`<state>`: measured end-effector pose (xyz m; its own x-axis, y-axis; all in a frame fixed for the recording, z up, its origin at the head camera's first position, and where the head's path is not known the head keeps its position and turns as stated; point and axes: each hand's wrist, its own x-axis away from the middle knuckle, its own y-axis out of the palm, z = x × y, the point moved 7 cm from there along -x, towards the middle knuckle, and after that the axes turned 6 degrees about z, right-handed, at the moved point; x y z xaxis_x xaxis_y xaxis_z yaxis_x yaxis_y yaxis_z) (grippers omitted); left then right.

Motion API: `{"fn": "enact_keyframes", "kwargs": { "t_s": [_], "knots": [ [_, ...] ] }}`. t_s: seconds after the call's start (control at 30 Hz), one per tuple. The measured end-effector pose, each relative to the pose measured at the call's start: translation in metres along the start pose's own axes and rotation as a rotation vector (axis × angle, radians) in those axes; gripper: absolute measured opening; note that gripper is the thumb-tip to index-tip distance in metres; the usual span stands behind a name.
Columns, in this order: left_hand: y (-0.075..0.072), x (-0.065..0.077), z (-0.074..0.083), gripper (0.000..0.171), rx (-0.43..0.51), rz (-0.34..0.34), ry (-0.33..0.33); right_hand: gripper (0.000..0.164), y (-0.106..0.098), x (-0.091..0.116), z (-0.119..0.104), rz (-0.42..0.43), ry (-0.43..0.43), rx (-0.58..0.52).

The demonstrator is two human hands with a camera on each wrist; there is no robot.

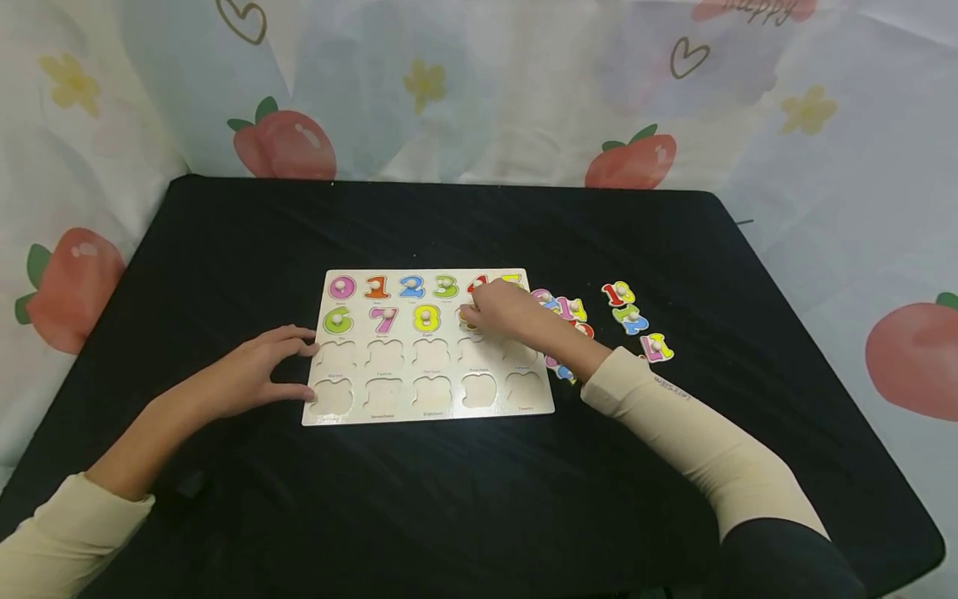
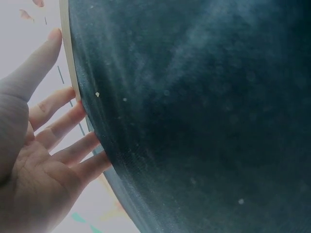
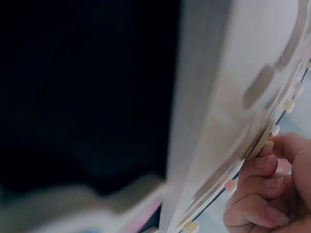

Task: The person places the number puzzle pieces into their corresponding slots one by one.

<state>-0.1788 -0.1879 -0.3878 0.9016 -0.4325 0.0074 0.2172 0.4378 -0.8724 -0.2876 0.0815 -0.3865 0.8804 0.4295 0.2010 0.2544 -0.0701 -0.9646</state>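
1. A black table [image 1: 419, 507] with rounded corners extends beneath both hands and beyond them to its far edge.
2. Directly on it, a pale puzzle board [image 1: 408, 366] lies flat, its left edge at the fingertips of the left hand [image 1: 269, 366], its upper right part beneath the right hand [image 1: 501, 308].
3. Right of the right hand, just beside the board, colourful number pieces [image 1: 572, 309] lie bunched, partly hidden by the forearm.
4. Farther right of that hand lie a red-and-yellow piece [image 1: 618, 293], a green-and-blue piece [image 1: 630, 319] and a pink-and-yellow piece [image 1: 657, 348].
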Motion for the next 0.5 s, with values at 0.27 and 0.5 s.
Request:
{"fn": "enact_keyframes", "kwargs": {
  "t_s": [0.27, 0.5],
  "knots": [
    [0.0002, -0.0016, -0.0002, 0.067, -0.005, -0.011, -0.014, 0.035, 0.0021, -0.0011, -0.0031, 0.014, 0.026, 0.044],
    [0.0014, -0.0012, -0.0014, 0.067, -0.004, -0.011, -0.011, 0.038, -0.0007, -0.0013, -0.0042, 0.013, 0.037, 0.069]
  ]
}}
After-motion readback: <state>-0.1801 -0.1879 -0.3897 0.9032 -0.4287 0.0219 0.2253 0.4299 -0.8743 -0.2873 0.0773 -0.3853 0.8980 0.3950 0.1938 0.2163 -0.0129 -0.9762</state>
